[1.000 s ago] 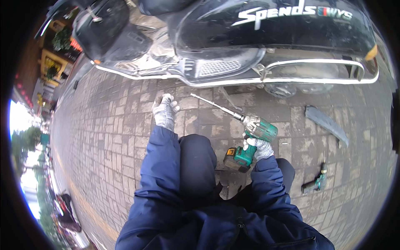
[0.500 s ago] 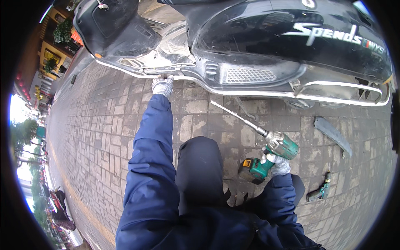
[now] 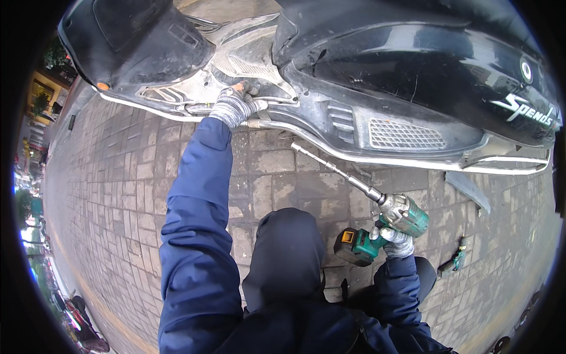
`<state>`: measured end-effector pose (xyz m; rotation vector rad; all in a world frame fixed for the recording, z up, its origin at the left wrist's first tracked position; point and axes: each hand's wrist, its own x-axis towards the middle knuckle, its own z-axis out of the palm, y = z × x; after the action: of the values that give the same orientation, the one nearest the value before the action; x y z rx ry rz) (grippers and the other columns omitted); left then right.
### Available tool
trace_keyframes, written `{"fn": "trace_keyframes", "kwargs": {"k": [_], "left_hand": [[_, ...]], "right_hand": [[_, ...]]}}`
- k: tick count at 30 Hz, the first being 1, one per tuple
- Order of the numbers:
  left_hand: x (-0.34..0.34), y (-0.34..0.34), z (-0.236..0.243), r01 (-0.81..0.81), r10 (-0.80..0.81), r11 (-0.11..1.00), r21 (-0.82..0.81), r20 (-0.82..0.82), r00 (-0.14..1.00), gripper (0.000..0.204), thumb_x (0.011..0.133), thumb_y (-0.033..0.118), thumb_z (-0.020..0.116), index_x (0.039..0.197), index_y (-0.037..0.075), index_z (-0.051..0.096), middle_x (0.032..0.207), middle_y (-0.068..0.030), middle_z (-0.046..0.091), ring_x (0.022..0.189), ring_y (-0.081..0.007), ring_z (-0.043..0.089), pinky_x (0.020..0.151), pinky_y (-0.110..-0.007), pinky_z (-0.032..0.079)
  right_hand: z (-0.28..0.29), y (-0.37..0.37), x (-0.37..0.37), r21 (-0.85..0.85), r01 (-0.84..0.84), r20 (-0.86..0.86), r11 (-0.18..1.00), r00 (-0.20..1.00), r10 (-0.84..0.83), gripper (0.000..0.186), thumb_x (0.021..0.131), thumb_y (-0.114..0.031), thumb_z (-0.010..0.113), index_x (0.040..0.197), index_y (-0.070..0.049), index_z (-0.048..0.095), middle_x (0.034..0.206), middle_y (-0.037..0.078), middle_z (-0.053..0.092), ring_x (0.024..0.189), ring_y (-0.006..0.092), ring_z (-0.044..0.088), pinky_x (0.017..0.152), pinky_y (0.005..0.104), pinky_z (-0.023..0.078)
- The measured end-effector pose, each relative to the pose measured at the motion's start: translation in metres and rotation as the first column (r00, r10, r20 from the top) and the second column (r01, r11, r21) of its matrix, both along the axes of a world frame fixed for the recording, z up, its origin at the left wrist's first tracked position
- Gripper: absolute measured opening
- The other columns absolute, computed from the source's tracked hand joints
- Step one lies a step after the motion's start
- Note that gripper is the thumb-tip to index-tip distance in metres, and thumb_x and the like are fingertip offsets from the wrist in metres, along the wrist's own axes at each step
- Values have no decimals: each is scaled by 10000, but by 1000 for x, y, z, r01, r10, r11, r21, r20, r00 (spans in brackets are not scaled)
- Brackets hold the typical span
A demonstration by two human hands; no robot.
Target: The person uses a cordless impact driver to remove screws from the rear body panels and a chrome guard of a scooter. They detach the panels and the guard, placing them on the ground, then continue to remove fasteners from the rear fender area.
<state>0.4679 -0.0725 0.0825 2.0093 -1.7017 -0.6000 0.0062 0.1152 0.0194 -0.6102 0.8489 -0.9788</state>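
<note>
Right of centre, my R grip (image 3: pixel 396 241) is wrapped round the green driver (image 3: pixel 407 215), prob. to carry its wt; upper L, L grip (image 3: pixel 237 106) at scooter footboard (image 3: pixel 250 69), maybe bracing; closure, can't tell.

Left hand (image 3: pixel 232 108) gloved in knitted cloth | footboard (image 3: pixel 244 66) beside it faced in scuffed, matt plastic | side panel (image 3: pixel 377 76) beyond right hand (image 3: pixel 397 241) finished glossy | drill shaft (image 3: pixel 355 182) before it made of shiny metal

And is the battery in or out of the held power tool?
In: the dark battery pack sits joined to the foot of the green power tool; whether it's latched, I cannot tell.
</note>
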Motion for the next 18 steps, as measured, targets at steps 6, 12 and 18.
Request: {"fn": "trace_keyframes", "kwargs": {"k": [6,12,18], "left_hand": [[5,-10,12,237,-199,969,-75,336,921,374,746,252,774,1030,73,608,682,-58,596,610,-213,573,600,-339,481],[-7,3,5,45,55,858,-511,178,982,351,927,228,497,1193,3,461,995,-162,649,826,-289,652,750,-371,527],[-11,-10,6,-263,-123,624,-736,-425,897,205,854,53,571,1042,3,506,996,-170,636,945,-228,636,799,-339,498]], "right_hand": [[28,-4,20,-32,69,-43,997,997,-70,536,609,-138,826,1073,-17,587,834,87,617,679,224,619,621,342,519],[66,-10,48,-100,189,-63,977,979,-196,505,622,-88,818,1060,-15,577,813,106,608,633,253,613,568,363,526],[101,-26,85,-13,189,-184,982,965,-188,521,629,-39,802,1094,-20,567,879,118,607,657,255,615,586,365,535]]}}
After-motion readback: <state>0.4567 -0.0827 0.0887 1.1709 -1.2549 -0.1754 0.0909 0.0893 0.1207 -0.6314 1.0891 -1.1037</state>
